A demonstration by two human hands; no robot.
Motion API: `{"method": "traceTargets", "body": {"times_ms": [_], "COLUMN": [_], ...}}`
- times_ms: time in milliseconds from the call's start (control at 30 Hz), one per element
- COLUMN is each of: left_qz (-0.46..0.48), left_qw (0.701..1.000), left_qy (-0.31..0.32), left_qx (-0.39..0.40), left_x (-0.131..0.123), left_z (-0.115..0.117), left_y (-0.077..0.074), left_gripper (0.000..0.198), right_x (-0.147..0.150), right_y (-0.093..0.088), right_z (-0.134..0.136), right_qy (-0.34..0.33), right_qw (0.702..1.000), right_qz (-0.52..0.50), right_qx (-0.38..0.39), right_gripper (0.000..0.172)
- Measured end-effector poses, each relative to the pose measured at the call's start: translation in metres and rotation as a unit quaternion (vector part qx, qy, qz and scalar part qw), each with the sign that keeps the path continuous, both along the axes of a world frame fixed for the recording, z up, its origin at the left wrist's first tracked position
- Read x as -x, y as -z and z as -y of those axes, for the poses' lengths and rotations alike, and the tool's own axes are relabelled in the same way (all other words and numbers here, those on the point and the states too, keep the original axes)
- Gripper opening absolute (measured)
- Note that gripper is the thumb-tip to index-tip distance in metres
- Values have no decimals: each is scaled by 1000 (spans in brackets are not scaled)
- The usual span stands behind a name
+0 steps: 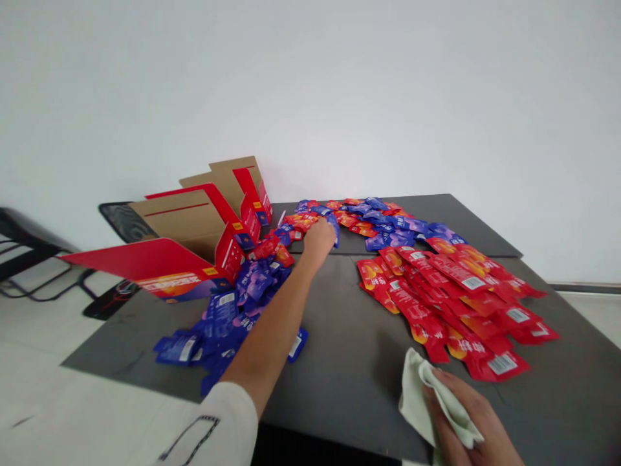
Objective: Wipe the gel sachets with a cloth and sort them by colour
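My left hand [319,238] reaches far across the dark table, its fingers closed at a blue packet [334,226] that shows just beyond the knuckles; the fingertips are hidden. Folded in my right hand [468,411] is a pale green cloth [417,395], held above the front edge of the table. Beyond that hand lies a spread heap of red packets [436,291]. Under and beside my left forearm is a pile of blue packets [226,317]. Mixed red and blue packets [388,223] cover part of the table's far side.
Several open red cardboard boxes [182,285] stand in a row along the left side, flaps up. The dark table [334,310] has a raised or separate section at the back. Black chairs [29,249] are at the left, and a white wall [339,97] rises behind.
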State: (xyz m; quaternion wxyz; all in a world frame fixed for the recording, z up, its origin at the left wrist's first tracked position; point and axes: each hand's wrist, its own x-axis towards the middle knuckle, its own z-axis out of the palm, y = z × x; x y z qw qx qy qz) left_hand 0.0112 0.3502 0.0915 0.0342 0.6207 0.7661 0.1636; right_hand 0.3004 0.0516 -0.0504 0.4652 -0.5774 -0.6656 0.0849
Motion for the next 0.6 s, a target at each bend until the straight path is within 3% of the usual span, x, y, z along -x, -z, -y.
{"method": "traceTargets", "body": {"times_ms": [167, 333, 467, 600], "left_qz": [101, 203, 252, 255], "left_qw": [988, 949, 932, 939], "left_qy": [88, 165, 164, 138], "left_qx": [72, 177, 204, 186], "left_x": [-27, -26, -13, -7], "left_z": [107, 204, 245, 262], "left_y": [0, 33, 62, 72], "left_gripper": [41, 35, 32, 30], "right_x": [-2, 3, 6, 7], "right_y": [-1, -7, -11, -12], "right_z": [-6, -8, -7, -6], "right_qy": [23, 31, 50, 58], "right_qw": [999, 998, 995, 992], "right_qz": [-31, -55, -70, -88], "right_qx": [23, 29, 47, 65], "right_gripper": [52, 53, 57, 58]}}
